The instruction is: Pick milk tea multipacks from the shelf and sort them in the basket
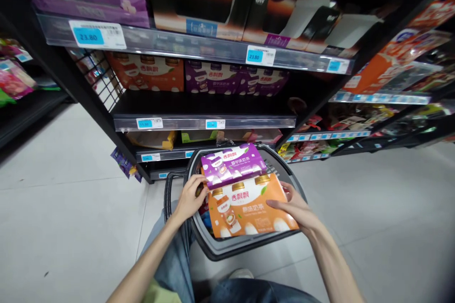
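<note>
Aisle, grey floor [64, 199]. Basket [227, 246] sitting low in front of the person, its black handle [166, 194] sticking out at its left side.

Orange pack [249, 210] lying flat across the top of the basket, printed side up. Purple pack [232, 164] lying on the orange pack's far edge, tilted, reaching toward the basket's far rim.

Left hand [190, 199] at the basket's left side, fingers curling round the near left corner of the purple pack and touching the orange pack's left edge: gripping there. Right hand [296, 208] lying on the orange pack's right end, fingers spread flat over its face, thumb along the edge; pressing or holding, cannot tell which.

Beyond the basket, black shelves [204, 122] with blue price tags [149, 123]. Matching orange and purple packs standing on the shelf above the basket.
</note>
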`<state>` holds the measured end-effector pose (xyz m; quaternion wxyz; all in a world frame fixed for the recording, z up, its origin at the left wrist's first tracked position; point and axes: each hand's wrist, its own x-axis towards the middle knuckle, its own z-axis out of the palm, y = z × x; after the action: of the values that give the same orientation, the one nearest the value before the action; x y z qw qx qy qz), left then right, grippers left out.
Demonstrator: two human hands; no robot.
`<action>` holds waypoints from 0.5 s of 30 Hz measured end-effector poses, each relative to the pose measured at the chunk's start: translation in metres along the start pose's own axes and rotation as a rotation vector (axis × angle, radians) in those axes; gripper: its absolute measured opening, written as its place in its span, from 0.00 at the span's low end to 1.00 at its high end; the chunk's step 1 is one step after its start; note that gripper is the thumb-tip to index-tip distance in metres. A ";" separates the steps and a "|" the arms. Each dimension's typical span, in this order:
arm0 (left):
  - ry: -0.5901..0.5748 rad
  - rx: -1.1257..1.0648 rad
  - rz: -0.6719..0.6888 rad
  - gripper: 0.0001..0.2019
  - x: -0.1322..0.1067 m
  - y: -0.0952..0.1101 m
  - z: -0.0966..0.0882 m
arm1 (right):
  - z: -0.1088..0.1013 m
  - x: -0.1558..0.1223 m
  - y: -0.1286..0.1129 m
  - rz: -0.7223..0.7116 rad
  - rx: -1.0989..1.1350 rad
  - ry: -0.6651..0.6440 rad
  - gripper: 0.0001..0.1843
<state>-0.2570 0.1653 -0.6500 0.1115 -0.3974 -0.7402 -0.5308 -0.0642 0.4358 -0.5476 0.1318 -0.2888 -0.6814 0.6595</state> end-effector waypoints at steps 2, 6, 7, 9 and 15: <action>-0.001 -0.032 -0.008 0.09 0.001 0.002 -0.001 | -0.009 -0.009 -0.008 -0.019 0.021 -0.040 0.53; 0.003 -0.075 -0.072 0.13 0.000 0.005 -0.004 | -0.026 -0.014 -0.011 -0.089 0.134 -0.047 0.50; 0.002 -0.105 -0.098 0.14 0.000 0.005 -0.005 | -0.028 -0.012 -0.008 -0.126 0.161 -0.008 0.48; -0.028 -0.198 -0.149 0.17 -0.001 0.005 -0.008 | -0.028 -0.003 0.001 -0.185 0.209 0.084 0.45; -0.308 -0.305 -0.089 0.32 -0.007 -0.002 -0.016 | -0.007 0.024 0.026 -0.206 0.247 0.152 0.34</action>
<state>-0.2585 0.1477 -0.6489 -0.0880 -0.4531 -0.6765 -0.5739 -0.0736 0.4541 -0.5774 0.2840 -0.2482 -0.6094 0.6974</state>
